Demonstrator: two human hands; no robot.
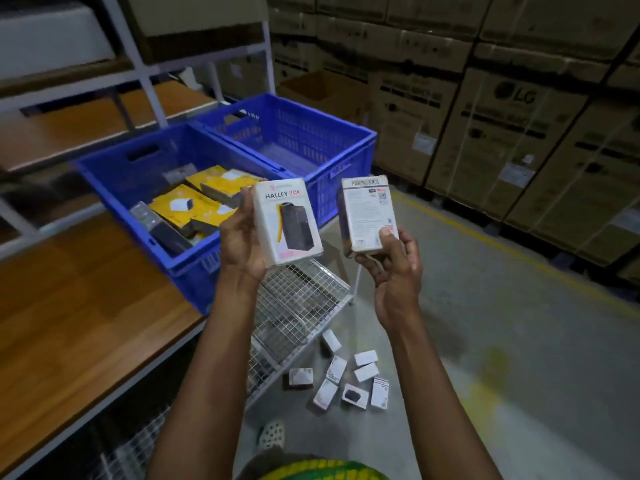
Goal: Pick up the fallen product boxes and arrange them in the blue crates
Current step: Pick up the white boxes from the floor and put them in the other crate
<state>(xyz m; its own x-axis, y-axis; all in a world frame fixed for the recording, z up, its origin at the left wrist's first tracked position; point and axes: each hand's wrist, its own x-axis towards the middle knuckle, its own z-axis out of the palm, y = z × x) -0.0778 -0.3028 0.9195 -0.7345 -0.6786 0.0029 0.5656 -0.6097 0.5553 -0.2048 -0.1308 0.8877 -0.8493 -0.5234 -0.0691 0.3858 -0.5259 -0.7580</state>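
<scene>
My left hand (242, 242) grips a white product box (287, 221) printed "HALLEY 20K", front facing me. My right hand (391, 265) holds a second white box (367, 216) by its lower end, back label toward me. Both boxes are upright at chest height, just right of the near blue crate (114, 174), which holds several yellow and dark boxes. A second blue crate (346, 140) behind it looks empty. Several white boxes (346, 375) lie scattered on the floor below.
The crates sit on a wire-mesh trolley (294, 306) beside a wooden shelf (69, 323) on a white metal rack. Stacked brown cartons (519, 133) line the right side behind a yellow floor line. A sandalled foot (272, 434) is on the grey floor.
</scene>
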